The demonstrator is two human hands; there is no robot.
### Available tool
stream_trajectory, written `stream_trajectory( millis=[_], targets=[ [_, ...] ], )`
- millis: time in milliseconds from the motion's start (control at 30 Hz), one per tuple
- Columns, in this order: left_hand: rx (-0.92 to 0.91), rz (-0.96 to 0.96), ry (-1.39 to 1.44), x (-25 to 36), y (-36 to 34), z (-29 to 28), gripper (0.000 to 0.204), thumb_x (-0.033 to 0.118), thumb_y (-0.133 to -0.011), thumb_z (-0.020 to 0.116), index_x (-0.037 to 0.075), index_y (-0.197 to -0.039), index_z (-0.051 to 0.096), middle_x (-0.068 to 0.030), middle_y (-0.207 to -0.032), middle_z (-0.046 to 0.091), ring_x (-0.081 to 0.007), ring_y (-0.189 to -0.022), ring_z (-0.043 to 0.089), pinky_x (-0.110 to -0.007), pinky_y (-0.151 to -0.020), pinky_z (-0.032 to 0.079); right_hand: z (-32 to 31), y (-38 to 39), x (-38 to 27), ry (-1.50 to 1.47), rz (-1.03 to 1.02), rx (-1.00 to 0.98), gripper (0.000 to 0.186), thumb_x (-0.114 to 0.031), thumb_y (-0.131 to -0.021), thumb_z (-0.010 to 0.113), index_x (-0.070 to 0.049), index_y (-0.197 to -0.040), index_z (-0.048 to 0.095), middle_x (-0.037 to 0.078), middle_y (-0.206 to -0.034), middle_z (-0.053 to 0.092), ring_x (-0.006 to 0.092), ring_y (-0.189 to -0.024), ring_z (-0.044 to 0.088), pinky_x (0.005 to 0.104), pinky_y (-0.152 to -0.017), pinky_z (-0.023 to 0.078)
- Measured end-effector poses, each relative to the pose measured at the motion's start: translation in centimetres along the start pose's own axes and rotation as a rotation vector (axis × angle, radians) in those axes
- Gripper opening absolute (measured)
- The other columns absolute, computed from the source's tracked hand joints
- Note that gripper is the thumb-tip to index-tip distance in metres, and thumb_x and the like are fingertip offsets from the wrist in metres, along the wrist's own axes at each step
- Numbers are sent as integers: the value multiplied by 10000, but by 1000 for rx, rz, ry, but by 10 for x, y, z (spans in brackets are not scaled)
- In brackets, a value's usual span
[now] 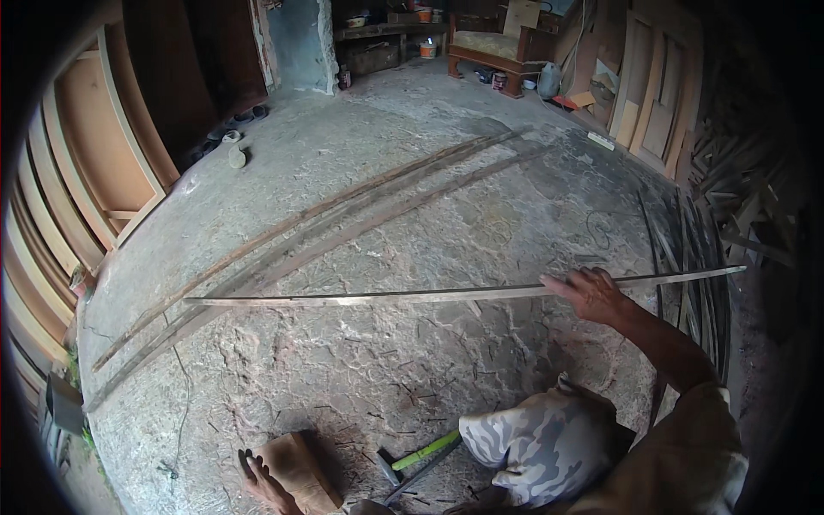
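My right hand [594, 293] grips a long thin wooden strip [386, 297] close to its right third. The strip runs nearly level across the view, held just above the rough concrete floor, with its right end [738, 269] reaching toward a stack of similar strips. My left hand is out of sight. My knee in camouflage trousers [536, 446] is bent at the lower middle. A bare foot [262, 482] rests beside a wooden block [299, 472] at the lower left.
Several long weathered strips [326, 227] lie diagonally on the floor. A green-handled hammer [418, 455] lies by my knee. Wooden door frames [94, 163] lean at the left, scrap wood [738, 189] piles up at the right, and a wooden chair [489, 47] stands at the back.
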State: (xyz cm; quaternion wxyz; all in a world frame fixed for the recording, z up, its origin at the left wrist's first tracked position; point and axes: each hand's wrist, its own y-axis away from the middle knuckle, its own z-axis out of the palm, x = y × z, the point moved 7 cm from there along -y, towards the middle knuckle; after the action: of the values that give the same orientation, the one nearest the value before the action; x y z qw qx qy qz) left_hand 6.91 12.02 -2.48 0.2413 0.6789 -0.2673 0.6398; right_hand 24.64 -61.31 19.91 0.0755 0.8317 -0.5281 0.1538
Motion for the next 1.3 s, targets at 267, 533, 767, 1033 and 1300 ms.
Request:
stream_trajectory(
  millis=[267, 533, 767, 1033, 1300],
  targets=[
    [-232, 257, -563, -2, 4, 67, 568, 313, -1074, 596, -56, -1495, 498, -265, -1434, 584, -357, -1323, 550, -452, -1151, 408, -7, 112, 99, -30, 386, 2, 759, -184, -944, 711, -253, -1626, 388, 169, -983, 724, 343, -847, 734, 475, -711, 587],
    [-187, 549, -964, 37, 25, 115, 557, 306, -1068, 598, -54, -1484, 509, -277, -1444, 573, -384, -1342, 528, -475, -1163, 394, 38, 260, 150, -44, 1003, -280, 629, -279, -1054, 541, -288, -1645, 325, 212, -1105, 753, 425, -957, 735, 534, -848, 565],
    [-187, 613, -1048, 37, 27, 114, 548, 301, -1063, 600, -53, -1474, 519, -288, -1453, 563, -407, -1358, 509, -494, -1173, 381, 73, 434, 157, 25, 1381, -263, 630, -337, -1075, 491, -337, -1664, 267, 224, -1146, 744, 437, -1057, 708, 562, -902, 548],
    [-215, 433, -1136, 29, 33, 75, 584, 387, -1066, 531, -49, -1455, 537, -293, -1485, 532, -436, -1402, 461, -550, -1204, 363, 120, 519, 256, 421, 1710, -370, 744, -171, -1039, 483, -352, -1695, 183, 148, -1634, 380, 391, -1401, 469, 574, -1104, 411],
    [-126, 329, -1077, 46, 38, 83, 531, 440, -1068, 501, 56, -1419, 610, -182, -1474, 576, -412, -1417, 443, -562, -1201, 302, 226, -63, 81, -295, 230, -121, 627, -13, -865, 643, -103, -1480, 556, 200, -1416, 527, 434, -1261, 553, 528, -1014, 503]
  ],
)
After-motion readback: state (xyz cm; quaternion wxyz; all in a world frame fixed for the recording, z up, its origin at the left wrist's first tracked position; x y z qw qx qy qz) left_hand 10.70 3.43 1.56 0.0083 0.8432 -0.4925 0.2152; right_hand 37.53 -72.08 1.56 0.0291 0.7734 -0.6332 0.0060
